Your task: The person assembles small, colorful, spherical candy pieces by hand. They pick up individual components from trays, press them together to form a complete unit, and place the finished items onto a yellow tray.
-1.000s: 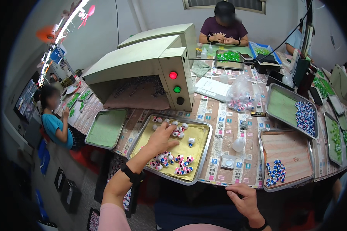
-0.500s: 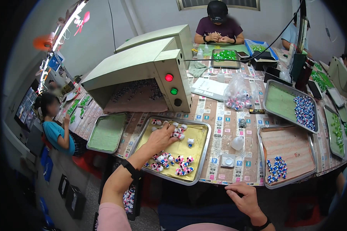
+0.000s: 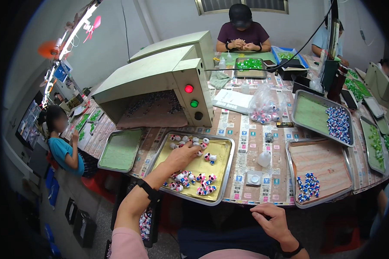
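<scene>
Small pink-and-white toy pieces (image 3: 190, 178) lie scattered in the yellow-lined metal tray (image 3: 224, 172) straight in front of us, one clump at its near edge, another along its far edge. Nearest us, our right hand (image 3: 270, 219) sits low at the table edge, fingers curled in narrow, thumb meeting fingertips; we cannot tell if anything is pinched there. Our left hand (image 3: 182, 155), black band at the wrist, reaches into the tray, fingers bent down onto the far clump of pieces; whether it grips one we cannot tell. Just right of the tray we see a small clear square lid (image 3: 254, 178) and a clear rounded cap (image 3: 263, 159) on the printed table cover (image 3: 246, 129). Further right, a tray with a brown liner (image 3: 328, 162) holds a little heap of blue-and-white pieces (image 3: 307, 186). Left of our tray sits a green-lined tray (image 3: 121, 149). Behind it stands a pale green machine (image 3: 160, 82) with a red lamp (image 3: 189, 89) over a green lamp (image 3: 194, 103). Beyond that, a clear bag of pieces (image 3: 263, 108) and another tray with blue pieces (image 3: 338, 123). At the far end a person in a dark shirt (image 3: 243, 34) works over a tray of green pieces (image 3: 249, 64). Far left, another person in a blue top (image 3: 62, 146) sits beside the table
</scene>
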A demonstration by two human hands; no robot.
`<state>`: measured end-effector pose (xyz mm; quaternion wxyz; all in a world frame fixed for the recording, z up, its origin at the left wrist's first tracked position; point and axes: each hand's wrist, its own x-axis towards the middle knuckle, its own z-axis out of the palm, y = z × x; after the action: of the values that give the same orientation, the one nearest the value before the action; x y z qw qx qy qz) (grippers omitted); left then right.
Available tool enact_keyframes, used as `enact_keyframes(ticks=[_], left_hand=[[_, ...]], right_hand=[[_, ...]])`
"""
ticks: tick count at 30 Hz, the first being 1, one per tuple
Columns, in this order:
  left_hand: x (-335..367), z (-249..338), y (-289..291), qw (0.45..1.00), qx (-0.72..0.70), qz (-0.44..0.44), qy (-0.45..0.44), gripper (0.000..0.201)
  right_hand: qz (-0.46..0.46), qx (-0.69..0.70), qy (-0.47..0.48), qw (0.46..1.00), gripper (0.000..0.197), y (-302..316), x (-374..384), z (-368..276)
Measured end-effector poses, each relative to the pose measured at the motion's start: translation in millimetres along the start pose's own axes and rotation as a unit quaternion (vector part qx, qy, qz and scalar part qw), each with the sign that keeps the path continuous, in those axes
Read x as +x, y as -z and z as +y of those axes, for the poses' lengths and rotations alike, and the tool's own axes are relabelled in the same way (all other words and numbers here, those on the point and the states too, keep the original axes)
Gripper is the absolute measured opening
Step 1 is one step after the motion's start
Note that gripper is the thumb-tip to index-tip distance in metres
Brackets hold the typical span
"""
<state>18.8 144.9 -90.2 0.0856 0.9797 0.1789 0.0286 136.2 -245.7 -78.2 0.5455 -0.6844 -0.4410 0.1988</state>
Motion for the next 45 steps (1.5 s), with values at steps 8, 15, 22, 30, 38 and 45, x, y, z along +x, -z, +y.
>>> enact_keyframes(ticks=[8,15,22,30,38,45], left_hand=[[-13,-9,16,0.835,-0.527,0.086,0.131,0.027],[-32,-3,22,0.512,-0.856,0.057,0.04,0.026],[-32,-11,20,0.429,-0.896,0.086,0.078,0.031],[-84,15,58,0.412,-0.886,0.146,0.155,0.041],[-156,97,26,0.374,-0.908,-0.074,0.174,0.041],[-147,179,-13,0.389,-0.895,-0.168,0.142,0.045]], right_hand=[[0.018,-0.011,-0.001,1.0,0.015,8,-7,8],[-0.004,-0.005,-0.005,1.0,0.015,0,-2,1],[0.004,-0.011,-0.007,1.0,0.015,-1,-2,0],[0.167,-0.157,0.0,0.973,0.016,49,-2,1],[0.202,-0.364,-0.05,0.908,0.028,124,-14,48],[0.18,-0.337,-0.086,0.92,0.022,125,5,66]])
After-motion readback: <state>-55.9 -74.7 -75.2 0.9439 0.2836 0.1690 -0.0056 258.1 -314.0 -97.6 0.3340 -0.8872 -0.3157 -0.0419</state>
